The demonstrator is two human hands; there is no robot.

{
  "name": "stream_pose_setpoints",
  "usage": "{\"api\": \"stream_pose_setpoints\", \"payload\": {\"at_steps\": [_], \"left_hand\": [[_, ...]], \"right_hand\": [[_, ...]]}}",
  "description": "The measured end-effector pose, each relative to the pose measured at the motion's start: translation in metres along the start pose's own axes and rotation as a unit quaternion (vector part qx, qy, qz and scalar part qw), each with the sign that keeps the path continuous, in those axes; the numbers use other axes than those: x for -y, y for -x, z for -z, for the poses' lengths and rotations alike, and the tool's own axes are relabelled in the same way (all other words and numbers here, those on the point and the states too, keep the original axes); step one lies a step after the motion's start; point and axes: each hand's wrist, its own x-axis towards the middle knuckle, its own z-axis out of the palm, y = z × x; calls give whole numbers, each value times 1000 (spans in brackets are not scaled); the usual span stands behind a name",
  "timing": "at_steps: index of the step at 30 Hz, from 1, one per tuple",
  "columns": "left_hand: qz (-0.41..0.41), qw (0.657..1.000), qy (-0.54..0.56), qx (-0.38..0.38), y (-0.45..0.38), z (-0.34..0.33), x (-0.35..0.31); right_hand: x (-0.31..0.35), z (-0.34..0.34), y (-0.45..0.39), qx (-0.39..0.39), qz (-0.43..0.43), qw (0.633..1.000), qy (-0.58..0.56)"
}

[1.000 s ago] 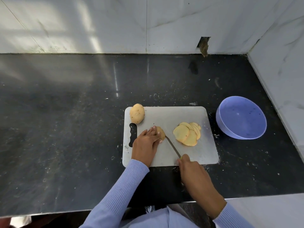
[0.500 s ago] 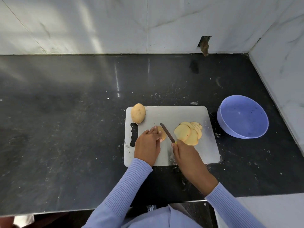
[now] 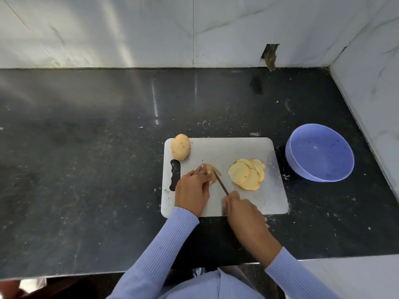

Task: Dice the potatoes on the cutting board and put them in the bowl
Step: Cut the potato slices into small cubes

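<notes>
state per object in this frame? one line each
whole potato: uncut, at the board's far left corner
potato piece: partly sliced, held by left hand
knife: gripped by right hand, blade at the piece's cut face
potato slices: overlapping pile on the board, not diced
cutting board: flat on the counter
bowl: upright, empty

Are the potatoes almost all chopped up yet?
Not yet. One pile of slices is cut. The left hand holds a potato end piece while the right hand slices with the knife. A whole potato waits, nothing is diced, and the bowl holds no potato.
</notes>
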Motion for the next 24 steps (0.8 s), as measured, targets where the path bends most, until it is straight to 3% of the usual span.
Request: {"api": "stream_pose_setpoints", "payload": {"at_steps": [5,13,24], "left_hand": [[0,1000,6,4,1,3,5],[17,999,28,8,1,4,11],[-9,998,55,-9,2,0,12]], "right_hand": [[-18,-2,24,30,-25,999,-24],[-8,13,3,-59,28,994,-91],[4,3,-22,-45,26,994,-98]]}}
